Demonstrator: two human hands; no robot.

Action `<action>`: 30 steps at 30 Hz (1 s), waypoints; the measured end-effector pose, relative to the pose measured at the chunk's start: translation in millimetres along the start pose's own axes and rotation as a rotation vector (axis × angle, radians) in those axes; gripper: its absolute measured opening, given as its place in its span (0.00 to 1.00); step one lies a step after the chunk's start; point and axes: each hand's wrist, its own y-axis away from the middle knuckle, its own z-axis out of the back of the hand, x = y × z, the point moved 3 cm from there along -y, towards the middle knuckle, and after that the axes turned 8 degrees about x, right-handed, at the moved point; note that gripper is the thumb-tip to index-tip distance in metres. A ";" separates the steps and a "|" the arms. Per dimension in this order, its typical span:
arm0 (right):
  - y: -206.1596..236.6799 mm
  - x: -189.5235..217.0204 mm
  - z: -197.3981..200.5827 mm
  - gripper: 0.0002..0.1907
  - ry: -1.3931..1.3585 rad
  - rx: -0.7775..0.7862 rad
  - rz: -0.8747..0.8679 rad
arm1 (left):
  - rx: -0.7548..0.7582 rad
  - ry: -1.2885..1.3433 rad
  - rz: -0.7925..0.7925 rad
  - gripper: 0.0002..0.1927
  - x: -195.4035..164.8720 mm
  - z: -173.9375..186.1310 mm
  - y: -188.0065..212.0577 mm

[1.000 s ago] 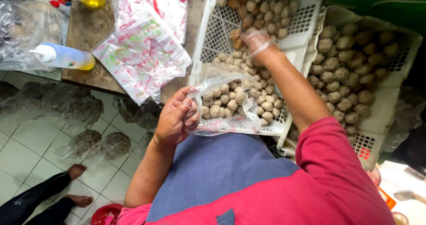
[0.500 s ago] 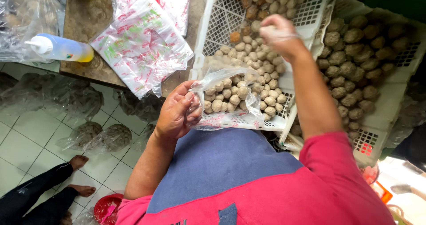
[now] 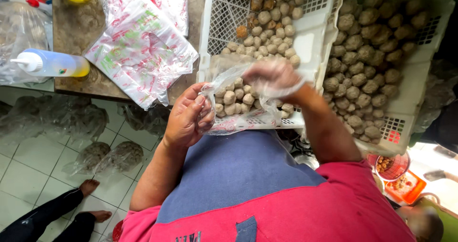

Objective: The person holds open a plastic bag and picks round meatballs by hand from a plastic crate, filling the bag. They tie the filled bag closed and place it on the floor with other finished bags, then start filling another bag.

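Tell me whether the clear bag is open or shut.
Open: the left hand holds the clear bag by its mouth, and the gloved right hand is at the opening.

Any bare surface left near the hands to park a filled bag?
Little. Bare brown countertop shows between the squeeze bottle and the printed bag stack. Upper-left mesh of the near white crate is uncovered. Both crates are otherwise packed with balls, and filled bags line the floor.

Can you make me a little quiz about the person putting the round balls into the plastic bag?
1. True or false: the right hand wears a thin clear glove.
2. Which hand pinches the clear bag open: A left hand, B right hand?
3. What colour is the crate holding the small pale balls?

Key: 1 true. 2 A. 3 white.
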 end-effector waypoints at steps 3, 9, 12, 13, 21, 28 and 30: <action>2.7 -57.9 34.8 0.12 0.309 -0.049 -0.588 | 0.010 0.006 0.000 0.18 -0.6 -0.2 1.5; -17.4 -107.2 32.3 0.11 0.726 0.395 -0.637 | 0.006 -0.018 0.009 0.18 -0.7 -3.0 -1.2; -27.0 -114.8 36.8 0.13 0.767 0.409 -0.585 | 0.026 -0.016 -0.009 0.18 -0.6 -6.2 -4.3; -28.1 -116.2 38.7 0.14 0.760 0.431 -0.594 | 0.017 -0.021 -0.008 0.19 -0.2 -7.0 -5.0; -2.2 -92.9 78.6 0.15 -0.298 -0.301 -0.726 | -0.009 0.003 -0.016 0.19 -1.5 -8.3 -6.5; 20.0 1.0 19.0 0.15 -0.516 0.354 -0.412 | -0.023 0.047 -0.007 0.19 0.6 -3.6 -7.1; 9.7 25.0 -4.2 0.22 -0.090 0.266 -0.193 | -0.032 0.037 -0.011 0.18 1.5 -2.3 -6.1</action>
